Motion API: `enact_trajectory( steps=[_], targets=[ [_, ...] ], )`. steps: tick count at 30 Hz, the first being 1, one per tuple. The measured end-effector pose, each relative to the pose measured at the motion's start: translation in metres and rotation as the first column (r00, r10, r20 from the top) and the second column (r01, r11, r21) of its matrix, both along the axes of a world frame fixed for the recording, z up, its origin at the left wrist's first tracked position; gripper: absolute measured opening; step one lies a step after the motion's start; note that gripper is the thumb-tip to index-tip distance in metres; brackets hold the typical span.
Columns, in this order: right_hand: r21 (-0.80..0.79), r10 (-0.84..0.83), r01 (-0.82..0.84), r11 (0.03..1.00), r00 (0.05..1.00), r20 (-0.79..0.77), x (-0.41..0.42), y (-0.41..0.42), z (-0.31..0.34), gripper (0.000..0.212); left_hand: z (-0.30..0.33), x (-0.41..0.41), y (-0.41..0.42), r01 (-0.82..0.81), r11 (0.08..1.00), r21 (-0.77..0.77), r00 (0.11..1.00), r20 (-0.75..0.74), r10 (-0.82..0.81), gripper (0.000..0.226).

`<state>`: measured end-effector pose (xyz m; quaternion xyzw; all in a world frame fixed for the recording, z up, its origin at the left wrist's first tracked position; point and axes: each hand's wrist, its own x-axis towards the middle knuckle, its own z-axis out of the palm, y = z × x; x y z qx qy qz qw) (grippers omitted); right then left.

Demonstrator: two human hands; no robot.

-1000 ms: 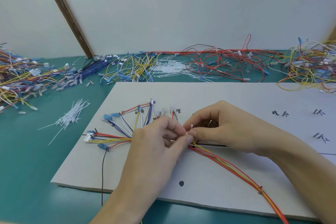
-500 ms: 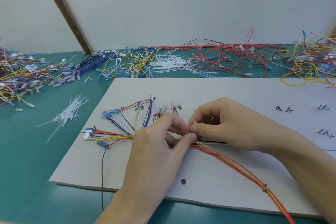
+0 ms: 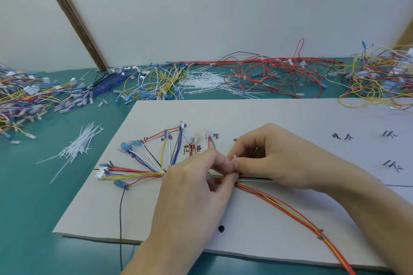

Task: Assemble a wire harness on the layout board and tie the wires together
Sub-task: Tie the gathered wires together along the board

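Table (image 3: 33, 219): the green top runs under everything, widest at my nine o'clock.
Layout board (image 3: 279, 116): a pale grey sheet flat on the table, filling the middle and running off the view toward three o'clock, with handwritten marks and a drawn black line across it.
Loose wire heaps: a mixed pile (image 3: 24, 100) at ten o'clock, blue and yellow wires (image 3: 143, 82) at eleven, a red tangle (image 3: 277, 78) at twelve to one, and a yellow tangle (image 3: 380, 78) at two, all off the board against the wall.
Wire harness (image 3: 143, 172): it lies on the board, fanned out at nine o'clock of my hands in red, yellow, blue, white and black strands with blue terminals and a white connector (image 3: 100, 172) at its far left end. The strands gather toward one point and pass under my hands.
Trunk (image 3: 288, 207): red and yellow wires leave my fingers toward five o'clock, crossing the board to its near edge.
My right hand (image 3: 274, 158): fingers curled, thumb and forefinger pinching a small white cable tie (image 3: 234, 157) just above the bundle.
My left hand (image 3: 196, 185): fingers curled, thumb and fingertips meeting my right hand's at the same spot; I cannot tell whether they grip the tie or the wires.
Spare ties: a white heap (image 3: 78, 147) on the table at nine o'clock, a larger scatter (image 3: 205, 82) at twelve.
Black wire (image 3: 121, 219): hangs from a blue terminal over the board's near edge toward seven o'clock.
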<state>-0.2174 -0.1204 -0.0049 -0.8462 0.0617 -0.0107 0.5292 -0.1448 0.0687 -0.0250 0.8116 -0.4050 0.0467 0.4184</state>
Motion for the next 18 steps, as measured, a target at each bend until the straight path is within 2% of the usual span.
enact_trajectory(
  steps=[14, 18],
  targets=[
    [-0.072, -0.005, 0.006, 0.997, 1.0, 0.014, -0.0007, 0.0016, 0.0017, 0.013, -0.0033, 0.0043, 0.0009, 0.08, 0.995, -0.064, 0.997, 0.003, -0.08, 0.024],
    [-0.071, -0.024, 0.025, 0.997, 1.0, 0.014, -0.0001, 0.0021, 0.0016, 0.013, -0.0051, 0.006, 0.0011, 0.095, 0.991, -0.091, 0.995, 0.0, -0.095, 0.015]
  ],
)
